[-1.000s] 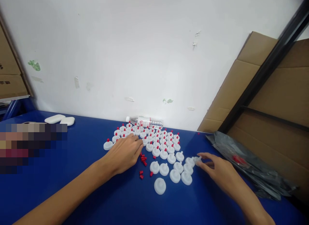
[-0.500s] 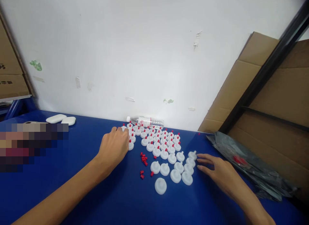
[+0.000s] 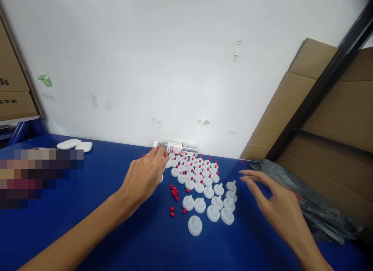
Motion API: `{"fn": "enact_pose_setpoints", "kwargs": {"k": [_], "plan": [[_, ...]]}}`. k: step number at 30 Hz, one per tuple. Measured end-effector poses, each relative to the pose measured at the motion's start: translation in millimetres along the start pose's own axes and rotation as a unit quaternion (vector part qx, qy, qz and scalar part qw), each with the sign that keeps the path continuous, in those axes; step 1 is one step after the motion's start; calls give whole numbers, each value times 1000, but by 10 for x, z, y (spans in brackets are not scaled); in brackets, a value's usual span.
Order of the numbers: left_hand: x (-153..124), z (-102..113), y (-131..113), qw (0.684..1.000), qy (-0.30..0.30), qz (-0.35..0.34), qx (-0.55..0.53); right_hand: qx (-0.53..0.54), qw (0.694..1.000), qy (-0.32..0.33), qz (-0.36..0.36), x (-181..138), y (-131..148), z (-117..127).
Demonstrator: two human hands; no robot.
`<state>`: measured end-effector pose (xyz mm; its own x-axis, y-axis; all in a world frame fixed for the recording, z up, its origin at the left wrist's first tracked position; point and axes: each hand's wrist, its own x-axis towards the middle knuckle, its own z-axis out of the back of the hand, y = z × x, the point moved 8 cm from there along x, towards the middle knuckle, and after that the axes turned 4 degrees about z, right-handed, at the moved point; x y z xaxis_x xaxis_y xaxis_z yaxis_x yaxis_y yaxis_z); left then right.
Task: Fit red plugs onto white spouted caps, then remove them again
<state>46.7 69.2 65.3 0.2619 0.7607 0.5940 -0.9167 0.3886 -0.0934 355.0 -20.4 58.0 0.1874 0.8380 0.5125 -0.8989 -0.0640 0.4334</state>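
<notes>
My left hand [image 3: 145, 176] reaches over the back left of a cluster of round white spouted lids [image 3: 190, 184], many with small red caps on their spouts. Its fingers are bent and close together, with the tips down at a white lid [image 3: 168, 163]; whatever they grip is hidden. To the right of the lids, my right hand [image 3: 276, 205] hovers with thumb and index finger slightly apart and nothing visible between them. Nearest to it stand bare white lids [image 3: 231, 186] without red caps. Loose red caps [image 3: 175, 192] lie left of the front lids. One lid [image 3: 195, 225] sits alone in front.
A clear plastic bottle [image 3: 189, 148] lies behind the lids, against the wall. Grey plastic bags [image 3: 326, 216] and cardboard [image 3: 326, 127] are at the right. Two white rounded objects [image 3: 83, 146] rest at the back left of the blue table [image 3: 116, 240].
My left hand has moved right and slightly away from me, over the back left lids. My right hand has drawn back to the right and lifted, away from the bare lids.
</notes>
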Motion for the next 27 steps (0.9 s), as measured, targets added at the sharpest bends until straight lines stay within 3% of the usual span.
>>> {"fn": "enact_pose_setpoints", "kwargs": {"k": [2,4,6,11,16,20,24,27], "plan": [[-97,92,-231,985,-69,-108,-111,46,998,16,25,-49,210,-47],[-278,170,-466,946,-117,-218,-209,82,993,57,63,-117,417,-153],[-445,158,-670,921,-106,-280,-250,97,985,103,101,-192,581,-268],[-624,163,-888,905,-82,-280,-310,107,964,186,157,-302,771,-426],[-595,212,-856,913,-116,-263,-290,88,968,170,162,-295,820,-390],[-564,114,-865,932,-72,-276,-224,90,966,184,156,-330,851,-417],[-571,52,-907,936,-28,-297,-188,98,958,168,211,-360,963,-393],[-567,71,-912,929,-13,-296,-222,90,952,139,257,-343,983,-359]]}}
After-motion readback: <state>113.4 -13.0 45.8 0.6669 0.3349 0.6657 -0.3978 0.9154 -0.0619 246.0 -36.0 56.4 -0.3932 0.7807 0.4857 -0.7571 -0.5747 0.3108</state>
